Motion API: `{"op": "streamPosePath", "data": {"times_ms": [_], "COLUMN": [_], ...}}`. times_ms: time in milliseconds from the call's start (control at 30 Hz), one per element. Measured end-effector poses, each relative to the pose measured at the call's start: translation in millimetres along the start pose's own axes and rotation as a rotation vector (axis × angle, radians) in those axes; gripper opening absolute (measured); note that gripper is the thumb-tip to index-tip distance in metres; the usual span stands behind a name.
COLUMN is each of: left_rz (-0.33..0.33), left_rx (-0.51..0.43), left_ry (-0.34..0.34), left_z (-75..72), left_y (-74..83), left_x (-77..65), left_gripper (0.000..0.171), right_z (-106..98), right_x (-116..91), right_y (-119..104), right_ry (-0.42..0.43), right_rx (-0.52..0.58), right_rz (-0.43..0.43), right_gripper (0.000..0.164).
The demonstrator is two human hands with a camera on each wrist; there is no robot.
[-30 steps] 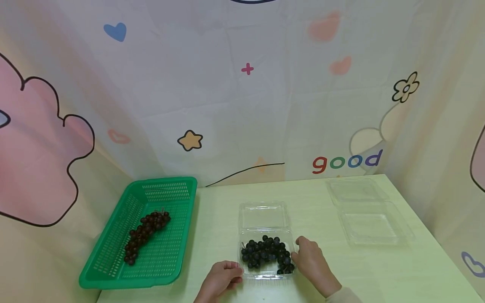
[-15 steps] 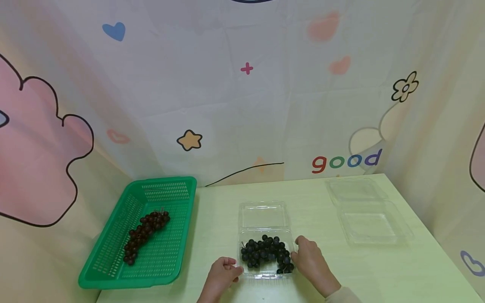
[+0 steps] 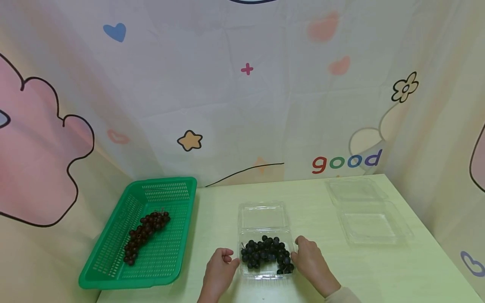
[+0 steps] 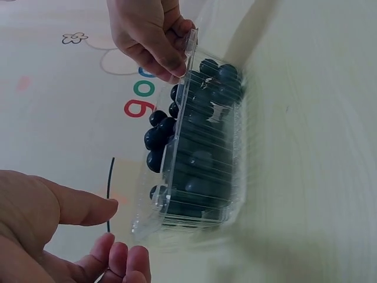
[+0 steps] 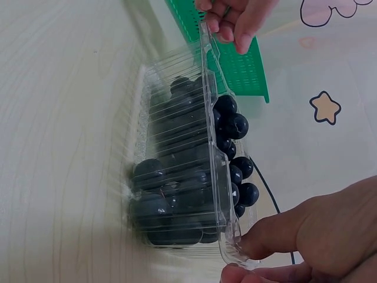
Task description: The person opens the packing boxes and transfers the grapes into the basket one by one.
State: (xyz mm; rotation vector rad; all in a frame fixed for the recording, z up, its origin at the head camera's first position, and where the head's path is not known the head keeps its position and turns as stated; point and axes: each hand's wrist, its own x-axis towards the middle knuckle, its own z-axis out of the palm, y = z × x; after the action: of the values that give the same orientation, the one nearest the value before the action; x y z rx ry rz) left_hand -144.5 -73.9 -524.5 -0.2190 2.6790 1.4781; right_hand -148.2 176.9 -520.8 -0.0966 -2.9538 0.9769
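A clear plastic clamshell box point(image 3: 261, 275) lies with its lid folded back, and a bunch of dark grapes point(image 3: 265, 250) fills its base. At the box's right side, my right hand point(image 3: 311, 266) pinches the rim between thumb and fingers; the right wrist view shows the thumb point(image 5: 271, 239) on the rim's corner. My left hand point(image 3: 219, 271) is beside the left side of the box. In the left wrist view its thumb point(image 4: 82, 206) and fingers point(image 4: 121, 259) are apart from each other, just off the rim, with nothing between them.
On the left stands a green basket point(image 3: 166, 273) with a bunch of reddish grapes point(image 3: 145, 235) in it. A second clear clamshell box point(image 3: 373, 225) lies opened out at the table's right. A printed curtain point(image 3: 242, 105) hangs behind the table point(image 3: 219, 219).
My left hand has let go of the box's left rim and moved slightly up and left. The right hand and the box have stayed in place.
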Motion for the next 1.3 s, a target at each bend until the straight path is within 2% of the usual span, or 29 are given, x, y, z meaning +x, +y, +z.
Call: {"op": "streamPosePath", "data": {"times_ms": [200,367,533,700,1067,1300], "left_rz": [0.090,0.129,0.211,0.275,0.498,0.525], "left_rx": [-0.007,0.046,0.088,0.178,0.321,0.399], "left_ry": [0.012,0.022,0.006,0.001,-0.067,-0.107], "left_z": [-3.8,-6.7,-10.5,-13.9,-15.3,-11.6], "left_y": [8.5,12.7,20.4,31.0,39.0,43.0], "left_x": [-1.0,-0.4,2.1,3.2,12.4,16.7], "left_gripper": [0.016,0.012,0.017,0.024,0.024,0.025], "right_z": [1,0,-1,-2,-2,-1], "right_x": [0,-1,-2,-1,-1,-2], "right_y": [2,2,1,1,0,0], "right_ry": [0.007,0.014,0.017,0.017,0.015,0.022], "right_rx": [0.001,0.004,0.009,0.009,0.016,0.012], "right_rz": [-0.010,-0.011,-0.014,-0.015,-0.010,-0.023], "right_gripper": [0.028,0.028,0.028,0.027,0.026,0.026]}}
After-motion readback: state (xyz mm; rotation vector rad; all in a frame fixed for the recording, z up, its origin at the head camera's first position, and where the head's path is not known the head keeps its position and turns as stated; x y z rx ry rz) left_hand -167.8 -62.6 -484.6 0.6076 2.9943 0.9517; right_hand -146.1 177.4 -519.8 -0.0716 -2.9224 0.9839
